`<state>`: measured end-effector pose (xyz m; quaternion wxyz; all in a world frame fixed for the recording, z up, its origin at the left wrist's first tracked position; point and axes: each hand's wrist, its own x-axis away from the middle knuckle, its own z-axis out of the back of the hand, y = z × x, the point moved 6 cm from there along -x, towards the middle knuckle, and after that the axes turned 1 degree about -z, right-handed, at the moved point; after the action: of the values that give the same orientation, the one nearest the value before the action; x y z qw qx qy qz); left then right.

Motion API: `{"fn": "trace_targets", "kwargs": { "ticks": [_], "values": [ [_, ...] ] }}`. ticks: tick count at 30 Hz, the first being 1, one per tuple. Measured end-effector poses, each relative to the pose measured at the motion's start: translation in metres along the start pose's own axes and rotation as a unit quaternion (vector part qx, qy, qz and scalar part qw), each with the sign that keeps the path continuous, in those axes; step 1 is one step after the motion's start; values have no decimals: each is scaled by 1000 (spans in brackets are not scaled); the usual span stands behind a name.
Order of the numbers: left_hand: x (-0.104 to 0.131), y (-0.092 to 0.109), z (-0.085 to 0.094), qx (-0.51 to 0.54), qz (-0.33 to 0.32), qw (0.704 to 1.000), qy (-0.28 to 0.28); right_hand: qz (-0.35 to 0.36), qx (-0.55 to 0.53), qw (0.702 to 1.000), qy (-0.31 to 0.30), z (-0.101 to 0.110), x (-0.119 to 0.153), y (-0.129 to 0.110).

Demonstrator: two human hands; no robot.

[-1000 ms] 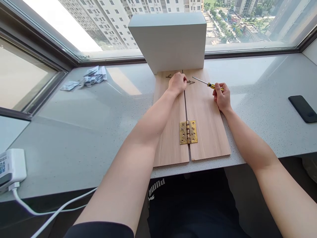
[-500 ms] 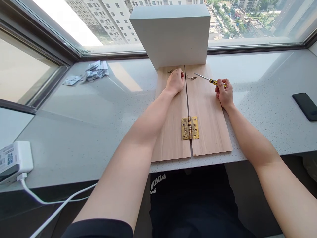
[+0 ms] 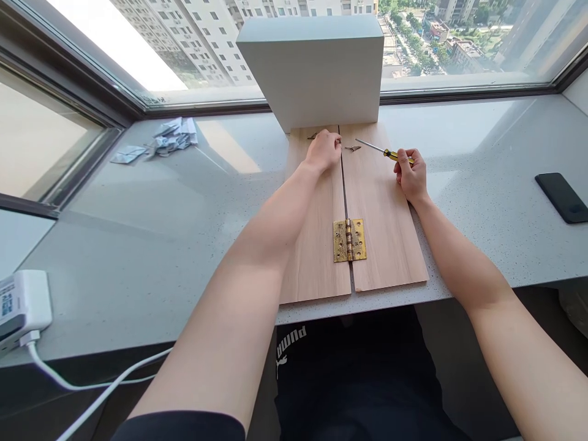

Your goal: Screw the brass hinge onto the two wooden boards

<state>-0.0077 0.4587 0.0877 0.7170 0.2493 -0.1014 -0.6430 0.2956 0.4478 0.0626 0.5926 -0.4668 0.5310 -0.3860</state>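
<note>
Two pale wooden boards lie side by side, a left board [image 3: 312, 245] and a right board [image 3: 386, 233], with a narrow gap between them. A brass hinge [image 3: 350, 240] lies across the gap near their front ends. My left hand [image 3: 325, 150] is over the far part of the boards, its fingertips pinched at a small screw that they mostly hide. Loose screws [image 3: 353, 148] lie just right of those fingertips, and another screw [image 3: 312, 136] is on the left board. My right hand [image 3: 411, 173] grips a yellow-and-black screwdriver [image 3: 390, 154], its shaft pointing left towards the screws.
A white box-like block [image 3: 316, 79] stands behind the boards by the window. Small packets [image 3: 174, 136] lie at the back left of the speckled counter [image 3: 184, 214]. A black phone [image 3: 563, 197] is at right; a white power adapter [image 3: 34, 300] with cables is at left.
The view has shifted slightly. My left fingertips have come onto the small screw beside the gap, which was visible apart from them before. My right hand keeps hold of the screwdriver.
</note>
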Motion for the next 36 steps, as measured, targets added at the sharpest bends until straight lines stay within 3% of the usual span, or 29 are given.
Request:
{"fn": "trace_targets", "kwargs": {
  "ticks": [10, 16, 21, 26, 29, 36],
  "values": [
    [-7, -5, -1, 69, 24, 997, 19, -12, 7, 1000, -6, -2, 0, 1],
    [20, -3, 6, 129, -16, 991, 39, -21, 9, 1000, -5, -1, 0, 1],
    [48, 1, 23, 179, -19, 980, 81, -16, 11, 1000, -9, -1, 0, -2],
    [93, 1, 41, 247, -34, 966, 64, -6, 0, 1000, -5, 2, -1, -2],
    [135, 4, 49, 244, -56, 968, 10, -1, -3, 1000, -5, 3, -3, -2],
    [226, 37, 69, 243, -136, 955, -100, 24, 10, 1000, 4, 8, -10, 0]
  ]
}}
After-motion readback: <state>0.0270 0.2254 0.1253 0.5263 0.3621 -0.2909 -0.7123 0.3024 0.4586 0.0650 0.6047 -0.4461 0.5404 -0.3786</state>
